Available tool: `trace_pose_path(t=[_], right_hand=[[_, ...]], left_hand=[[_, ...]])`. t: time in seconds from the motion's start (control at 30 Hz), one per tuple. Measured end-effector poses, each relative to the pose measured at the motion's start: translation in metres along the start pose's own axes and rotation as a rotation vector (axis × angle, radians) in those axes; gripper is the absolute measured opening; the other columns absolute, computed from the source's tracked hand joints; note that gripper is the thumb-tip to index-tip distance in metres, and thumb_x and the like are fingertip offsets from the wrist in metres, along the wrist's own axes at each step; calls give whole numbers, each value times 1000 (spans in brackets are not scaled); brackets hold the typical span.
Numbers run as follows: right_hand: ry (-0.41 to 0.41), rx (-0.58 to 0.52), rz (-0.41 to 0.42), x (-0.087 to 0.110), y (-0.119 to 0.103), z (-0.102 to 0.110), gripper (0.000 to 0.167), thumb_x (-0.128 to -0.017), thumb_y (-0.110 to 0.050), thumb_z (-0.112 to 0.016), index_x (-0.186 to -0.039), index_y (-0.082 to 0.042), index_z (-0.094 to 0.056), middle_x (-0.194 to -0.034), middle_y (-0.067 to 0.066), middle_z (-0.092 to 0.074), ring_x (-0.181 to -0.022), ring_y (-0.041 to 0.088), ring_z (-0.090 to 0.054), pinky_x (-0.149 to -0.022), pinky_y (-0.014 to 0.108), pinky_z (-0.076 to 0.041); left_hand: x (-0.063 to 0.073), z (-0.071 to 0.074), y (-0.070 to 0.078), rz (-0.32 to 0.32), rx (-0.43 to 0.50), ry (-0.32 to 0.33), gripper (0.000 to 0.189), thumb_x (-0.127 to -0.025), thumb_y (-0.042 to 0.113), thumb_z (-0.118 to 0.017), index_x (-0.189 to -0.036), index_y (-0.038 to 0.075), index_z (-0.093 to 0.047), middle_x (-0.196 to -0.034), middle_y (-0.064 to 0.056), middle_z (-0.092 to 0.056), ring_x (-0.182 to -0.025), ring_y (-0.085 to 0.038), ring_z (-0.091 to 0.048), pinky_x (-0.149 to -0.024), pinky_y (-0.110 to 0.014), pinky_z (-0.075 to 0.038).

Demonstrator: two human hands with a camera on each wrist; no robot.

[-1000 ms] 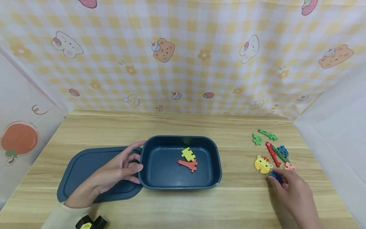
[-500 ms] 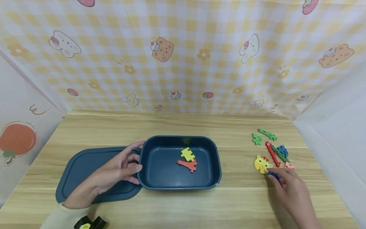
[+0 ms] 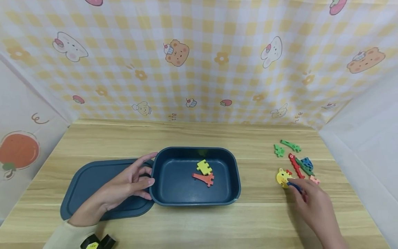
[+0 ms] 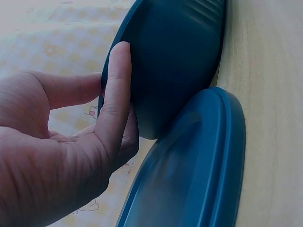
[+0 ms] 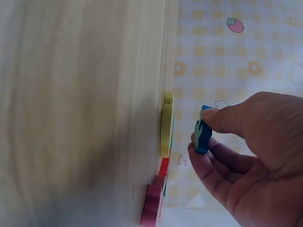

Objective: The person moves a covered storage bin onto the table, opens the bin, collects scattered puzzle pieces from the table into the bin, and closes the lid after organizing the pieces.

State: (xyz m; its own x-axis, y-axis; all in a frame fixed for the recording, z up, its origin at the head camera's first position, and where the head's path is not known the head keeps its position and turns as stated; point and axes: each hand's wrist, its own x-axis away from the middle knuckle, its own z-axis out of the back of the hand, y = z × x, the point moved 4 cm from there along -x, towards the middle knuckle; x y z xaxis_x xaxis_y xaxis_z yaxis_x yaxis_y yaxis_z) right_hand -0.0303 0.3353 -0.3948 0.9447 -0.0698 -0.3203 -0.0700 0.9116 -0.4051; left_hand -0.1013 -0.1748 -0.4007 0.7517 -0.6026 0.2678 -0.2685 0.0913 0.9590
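My left hand [image 3: 127, 186] holds the left end of a dark blue plastic box [image 3: 180, 199]. In the left wrist view, one finger lies along the box's outer wall [image 4: 175, 56], and the thumb meets its rim. A yellow puzzle piece [image 3: 203, 167] and an orange-red puzzle piece [image 3: 205, 178] lie inside the box. My right hand [image 3: 317, 204] pinches a small blue puzzle piece [image 5: 203, 135] between thumb and fingers, raised off the table. Just beyond it lies a yellow animal-face piece [image 3: 282, 177], partly covered by the fingers in the head view.
Several more pieces lie at the right: green [image 3: 290, 145], smaller green [image 3: 278, 150], red [image 3: 296, 165], blue [image 3: 307, 163] and pink [image 3: 314, 180]. The box's blue lid [image 3: 90, 186] lies flat under my left forearm. A patterned cloth [image 3: 199, 69] hangs behind the table.
My right hand has lifted the blue piece and moved slightly left and away from me, over the edge of the yellow face piece. My left hand and the box stay put.
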Motion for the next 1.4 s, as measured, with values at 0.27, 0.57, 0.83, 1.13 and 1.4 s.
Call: trace_pose_path(t=[0.27,0.57,0.83,1.13,1.4], right_hand=[[-1,-46,28,-9,-7,-1,20,-90,4,-79,-110,-1,-80,-106,18,-76,-76,-7,-51,-61,4,-41],[18,-102,100,-21,-24,0,26,-88,6,-80,-113,-3,-80,-109,16,-77,-88,-10,-60,-73,-1,-46],[6,-143,126,-26,-37,1,27,-88,6,-80,-113,-4,-79,-109,13,-75,-97,-13,-55,-76,-3,-47],[6,-165,199,-37,-54,-1,27,-87,5,-82,-112,-6,-82,-109,10,-76,-87,14,-71,-74,0,-49],[2,-139,228,-45,-71,-3,27,-89,2,-81,-114,-8,-83,-111,10,-76,-80,20,-72,-69,10,-53]], left_hand=[[-1,-1,1,-1,1,-3,84,-108,13,-61,-171,23,-6,-125,-16,-51,-90,-20,-74,-85,-45,-68],[-2,0,2,-5,-5,-11,83,-109,13,-60,-171,23,-5,-126,-17,-50,-90,-20,-74,-85,-44,-68],[-1,0,2,4,1,-1,84,-108,13,-62,-171,24,-6,-125,-15,-51,-91,-19,-73,-85,-45,-68],[0,0,0,1,7,-7,85,-108,12,-61,-171,24,-6,-126,-16,-52,-93,-22,-74,-85,-45,-68],[0,0,0,0,9,-7,85,-108,12,-62,-171,24,-6,-126,-15,-52,-93,-21,-74,-85,-45,-68]])
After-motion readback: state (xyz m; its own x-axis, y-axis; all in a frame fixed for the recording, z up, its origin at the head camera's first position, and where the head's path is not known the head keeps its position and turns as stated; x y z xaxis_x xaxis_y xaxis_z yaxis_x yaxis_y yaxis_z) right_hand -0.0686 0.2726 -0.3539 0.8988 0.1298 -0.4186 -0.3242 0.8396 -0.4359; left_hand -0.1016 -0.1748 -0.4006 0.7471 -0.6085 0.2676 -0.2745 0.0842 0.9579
